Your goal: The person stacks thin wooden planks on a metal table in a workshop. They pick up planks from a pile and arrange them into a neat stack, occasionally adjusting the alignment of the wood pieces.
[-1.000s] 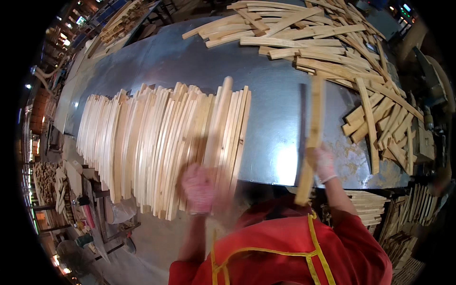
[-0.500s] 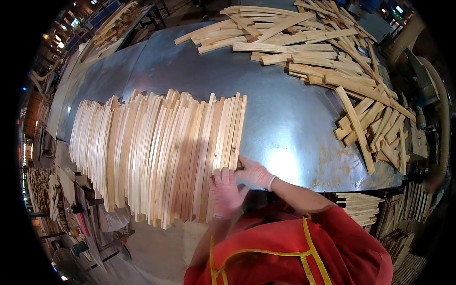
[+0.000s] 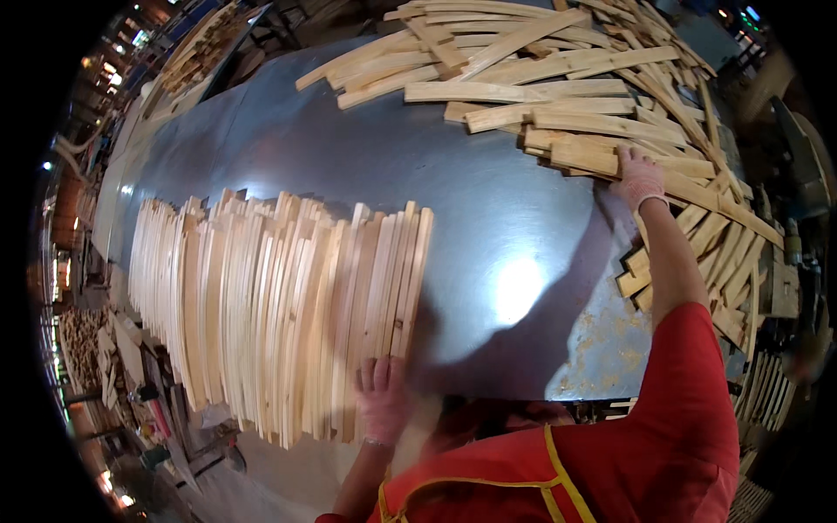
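Note:
Pale, narrow wooden slats (image 3: pixel 288 296) stand side by side in a long row at the left of a metal-topped table. My left hand (image 3: pixel 382 401), in a thin pinkish glove, lies with its fingers stretched over the near ends of the row's rightmost slats. At the far right, my gloved right hand (image 3: pixel 641 179) is on the loose pile, its fingers bent over a wooden slat (image 3: pixel 582 158) and its thumb at the near side. The palm and forearm hide part of what lies under them.
Curved slats lie crisscross in a loose heap (image 3: pixel 523 70) along the table's far and right sides. The shiny metal tabletop (image 3: pixel 471 253) runs between heap and row. Left of the table stands a rack with wood pieces (image 3: pixel 83 349); another wood stack (image 3: pixel 196 65) is at the back left.
My right hand has left the right end of the row and reached far right to the heap. My left hand has stayed by the row's near ends. The view has shifted slightly.

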`<action>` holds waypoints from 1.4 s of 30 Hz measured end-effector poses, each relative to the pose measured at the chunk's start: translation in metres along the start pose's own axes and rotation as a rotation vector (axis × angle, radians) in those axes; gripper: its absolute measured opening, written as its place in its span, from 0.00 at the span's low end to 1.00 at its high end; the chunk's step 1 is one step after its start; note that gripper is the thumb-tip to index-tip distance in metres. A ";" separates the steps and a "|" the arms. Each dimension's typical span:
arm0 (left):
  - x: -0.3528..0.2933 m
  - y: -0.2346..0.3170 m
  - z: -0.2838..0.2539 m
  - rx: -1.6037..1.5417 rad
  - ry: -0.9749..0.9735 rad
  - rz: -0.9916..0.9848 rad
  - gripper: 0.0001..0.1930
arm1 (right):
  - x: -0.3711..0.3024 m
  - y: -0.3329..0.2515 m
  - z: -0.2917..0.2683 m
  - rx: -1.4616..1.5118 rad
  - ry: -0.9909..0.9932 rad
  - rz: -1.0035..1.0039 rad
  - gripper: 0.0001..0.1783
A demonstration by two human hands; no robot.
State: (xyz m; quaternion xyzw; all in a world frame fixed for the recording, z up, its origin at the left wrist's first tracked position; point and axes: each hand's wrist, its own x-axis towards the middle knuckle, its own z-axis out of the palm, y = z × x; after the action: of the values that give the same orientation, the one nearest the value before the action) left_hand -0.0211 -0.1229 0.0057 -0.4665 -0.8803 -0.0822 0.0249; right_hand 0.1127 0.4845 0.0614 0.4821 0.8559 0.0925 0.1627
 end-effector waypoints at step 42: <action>-0.026 0.007 -0.001 -0.051 -0.043 -0.106 0.23 | -0.187 -0.165 0.075 1.063 -0.122 -0.040 0.39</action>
State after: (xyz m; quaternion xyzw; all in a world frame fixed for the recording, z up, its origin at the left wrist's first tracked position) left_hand -0.0003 -0.1406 0.0042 -0.4216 -0.9016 -0.0958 -0.0102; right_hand 0.0989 0.2392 -0.0253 0.4859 0.7828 -0.3851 -0.0529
